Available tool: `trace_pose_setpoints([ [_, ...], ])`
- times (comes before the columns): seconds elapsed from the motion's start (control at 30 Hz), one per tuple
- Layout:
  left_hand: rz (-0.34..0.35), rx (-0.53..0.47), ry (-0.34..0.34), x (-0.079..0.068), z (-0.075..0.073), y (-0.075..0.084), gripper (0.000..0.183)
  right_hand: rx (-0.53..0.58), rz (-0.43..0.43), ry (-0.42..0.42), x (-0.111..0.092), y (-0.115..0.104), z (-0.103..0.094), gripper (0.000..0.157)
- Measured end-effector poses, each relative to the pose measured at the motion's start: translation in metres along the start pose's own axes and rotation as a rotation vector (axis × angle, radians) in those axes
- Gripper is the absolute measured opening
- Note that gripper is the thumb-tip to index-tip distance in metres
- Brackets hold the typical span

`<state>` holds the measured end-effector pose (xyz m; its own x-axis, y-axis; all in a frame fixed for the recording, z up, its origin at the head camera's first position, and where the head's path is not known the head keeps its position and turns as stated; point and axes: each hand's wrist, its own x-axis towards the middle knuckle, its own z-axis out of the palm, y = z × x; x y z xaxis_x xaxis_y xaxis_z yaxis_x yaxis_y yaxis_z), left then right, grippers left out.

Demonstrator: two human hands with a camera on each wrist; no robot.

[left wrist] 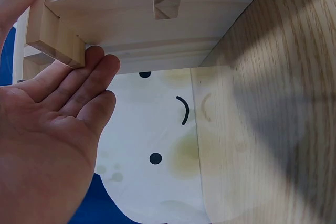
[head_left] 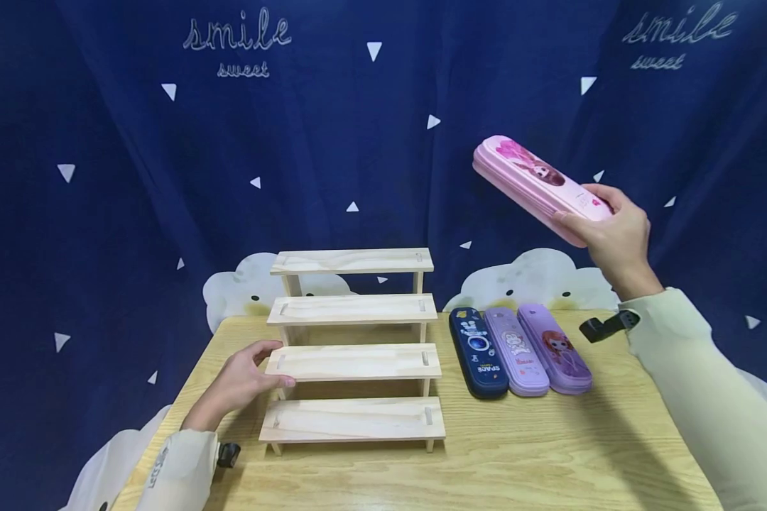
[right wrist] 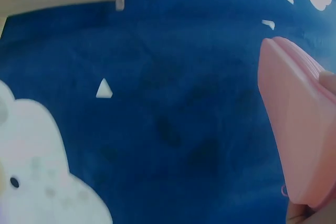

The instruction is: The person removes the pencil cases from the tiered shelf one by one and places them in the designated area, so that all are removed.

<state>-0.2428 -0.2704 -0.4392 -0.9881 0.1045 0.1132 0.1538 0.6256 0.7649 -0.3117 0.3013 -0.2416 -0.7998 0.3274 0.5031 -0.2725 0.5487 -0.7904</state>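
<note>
My right hand [head_left: 620, 238] holds a pink pencil case [head_left: 537, 181] by its near end, raised and tilted above the table. A girl in pink is printed on its lid. In the right wrist view, the plain underside of the pencil case [right wrist: 296, 124] shows, with only bits of the fingers in sight. My left hand [head_left: 243, 376] grips the left end of a four-step wooden display rack [head_left: 358, 362], at its second step from the bottom. Its thumb is at the front edge, the fingers behind. The left wrist view shows the palm and fingers [left wrist: 86, 90] against the wood.
Three more pencil cases lie side by side right of the rack: a navy space one [head_left: 479, 355], a lilac one [head_left: 518, 351] and a purple one with a girl [head_left: 556, 348]. All stand on a wooden table [head_left: 486, 454]. Behind hangs a navy curtain [head_left: 332, 142] with clouds and triangles.
</note>
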Motion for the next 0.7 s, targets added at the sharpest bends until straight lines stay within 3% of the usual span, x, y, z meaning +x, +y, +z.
trace_pose_setpoints([
  [0.4, -0.003, 0.008, 0.005, -0.001, 0.0, 0.001, 0.085, -0.087, 0.188, 0.15, -0.014, 0.064, -0.027, 0.066],
  [0.7, -0.003, 0.007, -0.002, 0.0, 0.0, 0.001, 0.085, -0.134, 0.358, 0.171, -0.027, 0.119, -0.044, 0.066],
])
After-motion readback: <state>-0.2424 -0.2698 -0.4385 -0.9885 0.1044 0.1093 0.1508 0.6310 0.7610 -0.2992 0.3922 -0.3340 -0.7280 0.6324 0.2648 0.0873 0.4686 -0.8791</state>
